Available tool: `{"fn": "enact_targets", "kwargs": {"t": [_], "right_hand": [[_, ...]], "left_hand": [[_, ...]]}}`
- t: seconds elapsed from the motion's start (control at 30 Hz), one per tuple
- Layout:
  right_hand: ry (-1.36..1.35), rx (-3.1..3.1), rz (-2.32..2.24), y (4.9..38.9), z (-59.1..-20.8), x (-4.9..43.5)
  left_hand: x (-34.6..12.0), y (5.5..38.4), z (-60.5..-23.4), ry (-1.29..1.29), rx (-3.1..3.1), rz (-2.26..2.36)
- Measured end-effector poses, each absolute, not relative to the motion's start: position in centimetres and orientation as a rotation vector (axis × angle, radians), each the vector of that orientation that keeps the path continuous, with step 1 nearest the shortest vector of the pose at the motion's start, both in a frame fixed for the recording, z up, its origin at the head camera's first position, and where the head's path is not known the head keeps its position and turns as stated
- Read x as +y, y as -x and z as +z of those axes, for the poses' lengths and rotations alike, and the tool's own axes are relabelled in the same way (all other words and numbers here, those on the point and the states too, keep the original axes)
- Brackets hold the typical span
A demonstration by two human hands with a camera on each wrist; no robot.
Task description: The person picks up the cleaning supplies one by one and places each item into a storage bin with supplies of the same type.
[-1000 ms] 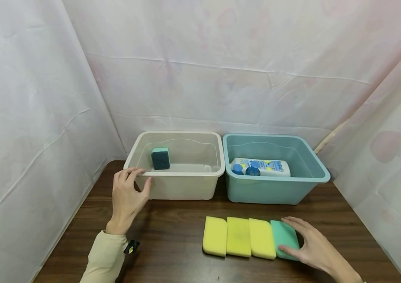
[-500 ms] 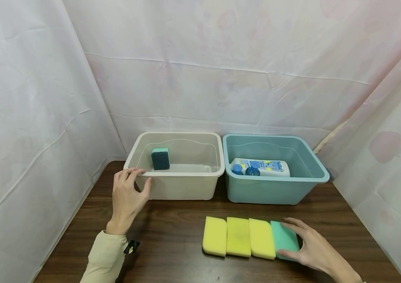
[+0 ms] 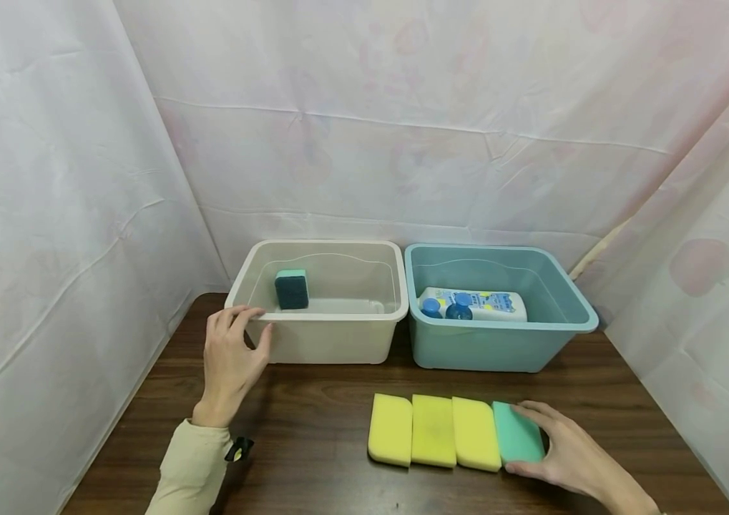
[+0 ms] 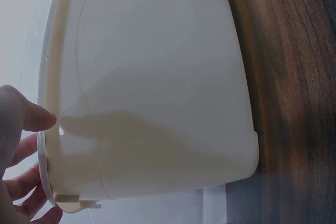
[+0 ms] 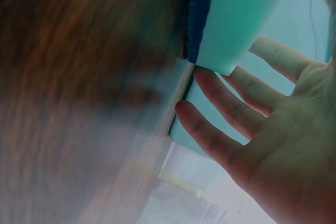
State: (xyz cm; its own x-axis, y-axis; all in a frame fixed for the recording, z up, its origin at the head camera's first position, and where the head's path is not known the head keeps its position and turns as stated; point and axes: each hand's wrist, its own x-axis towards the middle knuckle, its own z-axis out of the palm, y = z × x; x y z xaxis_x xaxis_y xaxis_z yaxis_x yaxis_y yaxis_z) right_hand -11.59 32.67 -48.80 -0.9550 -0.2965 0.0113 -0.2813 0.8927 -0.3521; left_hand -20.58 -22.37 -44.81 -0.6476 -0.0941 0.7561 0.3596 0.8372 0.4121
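At the left bin's near corner, my left hand (image 3: 230, 357) grips the rim of the beige bin (image 3: 332, 340). In the left wrist view its thumb (image 4: 39, 118) lies on the outer wall, and the fingers go over the rim. A green sponge (image 3: 519, 433) with a dark scouring layer underneath lies at the right end of a row on the table. My right hand (image 3: 566, 454) holds it across its length, fingertips at the far end and thumb at the near end. Beside it lie three yellow sponges (image 3: 476, 435), edge to edge. Another sponge (image 3: 292, 290) stands on edge inside the beige bin.
A blue bin (image 3: 486, 347) stands right of the beige one, holding a white bottle (image 3: 502, 306) and blue-capped bottles (image 3: 461, 306). Both bins sit at the back of the dark wooden table (image 3: 312, 443), close to the pale curtain (image 3: 364, 143).
My right thumb has slid from over the green sponge to its near edge, and the fingertips have shifted slightly nearer. My left hand and the bins stay in place.
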Motion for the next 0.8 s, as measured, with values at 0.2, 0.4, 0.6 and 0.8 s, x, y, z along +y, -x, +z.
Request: {"fn": "enact_targets", "kwargs": {"t": [0.2,0.4,0.6,0.8], "right_hand": [[0.466,3.040,-0.543,11.7,-48.8,32.8],[0.454,3.064,-0.546,11.8,-48.6,32.9],[0.436,3.069,-0.569,11.7,-47.8,33.1],[0.436,3.110,-0.593,11.7,-46.9,33.4]], "left_hand": [[-22.5,20.6,-44.9,0.193,-2.181,-0.689],[-22.5,20.6,-44.9,0.198,-2.177,-0.686],[-22.4,20.6,-44.8,0.196,-2.182,-0.702],[-22.5,20.6,-44.8,0.202,-2.169,-0.702]]}}
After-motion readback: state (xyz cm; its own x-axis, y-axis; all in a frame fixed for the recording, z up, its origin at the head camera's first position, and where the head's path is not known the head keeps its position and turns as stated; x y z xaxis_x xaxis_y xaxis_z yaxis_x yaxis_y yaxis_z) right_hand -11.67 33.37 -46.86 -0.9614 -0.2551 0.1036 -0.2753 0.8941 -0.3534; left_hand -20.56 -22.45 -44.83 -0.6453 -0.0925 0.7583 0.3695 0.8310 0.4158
